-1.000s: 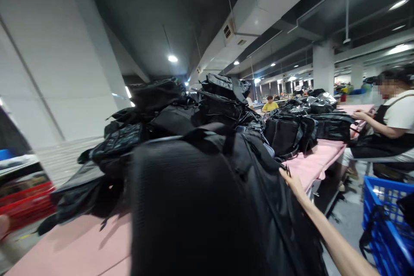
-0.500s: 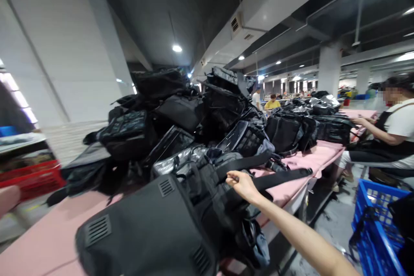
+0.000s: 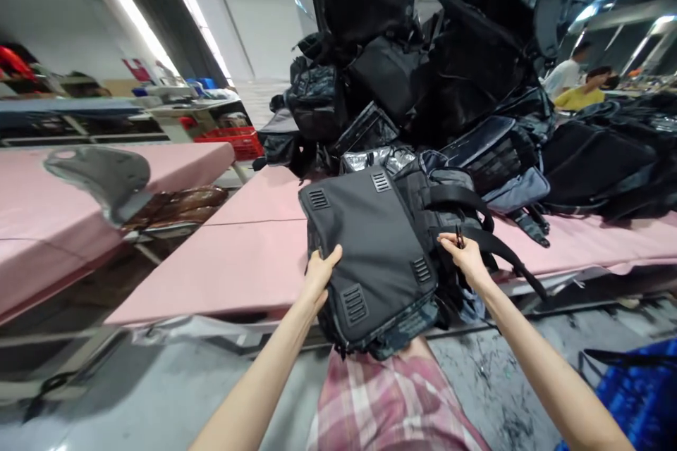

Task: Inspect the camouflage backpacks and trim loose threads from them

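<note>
A black backpack point(image 3: 370, 246) lies in front of me at the pink table's near edge, its flat base with slotted rubber feet turned up. My left hand point(image 3: 321, 273) grips its left side, the thumb on top and the other fingers mostly hidden underneath. Over the bag's right side, beside the black shoulder straps point(image 3: 460, 197), my right hand point(image 3: 465, 257) is closed. A small dark pronged tool point(image 3: 459, 236) pokes up from its fingers; its exact kind is too small to tell.
Behind the backpack rises a high pile of black bags point(image 3: 391, 70). More bags point(image 3: 597, 162) line the pink table point(image 3: 248, 261) to the right. A grey chair point(image 3: 106, 173) stands left, a red crate point(image 3: 233, 143) farther back. Something blue point(image 3: 639, 394) is at lower right; people sit beyond.
My view has swung left and down. My left hand has come into view and holds the backpack's left side. The backpack now sits closer to my lap; my right hand remains by its straps.
</note>
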Available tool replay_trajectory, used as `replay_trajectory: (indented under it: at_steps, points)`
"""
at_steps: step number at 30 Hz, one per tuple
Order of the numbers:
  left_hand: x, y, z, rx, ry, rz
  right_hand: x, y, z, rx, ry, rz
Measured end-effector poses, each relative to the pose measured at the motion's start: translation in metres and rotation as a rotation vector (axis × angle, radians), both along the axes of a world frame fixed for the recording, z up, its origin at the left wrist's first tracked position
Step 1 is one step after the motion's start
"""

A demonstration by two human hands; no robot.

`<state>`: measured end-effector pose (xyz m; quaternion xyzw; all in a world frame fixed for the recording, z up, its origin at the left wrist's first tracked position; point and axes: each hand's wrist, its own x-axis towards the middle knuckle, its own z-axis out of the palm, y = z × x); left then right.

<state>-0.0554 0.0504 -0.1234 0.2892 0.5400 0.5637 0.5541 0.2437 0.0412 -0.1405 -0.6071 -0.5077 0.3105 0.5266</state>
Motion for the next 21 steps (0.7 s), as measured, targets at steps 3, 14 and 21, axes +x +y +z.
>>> replay_trajectory:
  at_steps: [3, 14, 21]
  points:
    - [-0.009, 0.003, -0.012, -0.027, -0.065, 0.004, 0.000, -0.031, -0.019, -0.032, 0.032, -0.030]
    - [-0.013, 0.004, -0.039, -0.220, -0.210, 0.101, -0.034, -0.032, -0.063, -0.064, 0.015, 0.008]
    - [-0.004, -0.001, -0.037, -0.130, -0.239, 0.082, -0.028, -0.031, -0.061, -0.024, 0.104, 0.011]
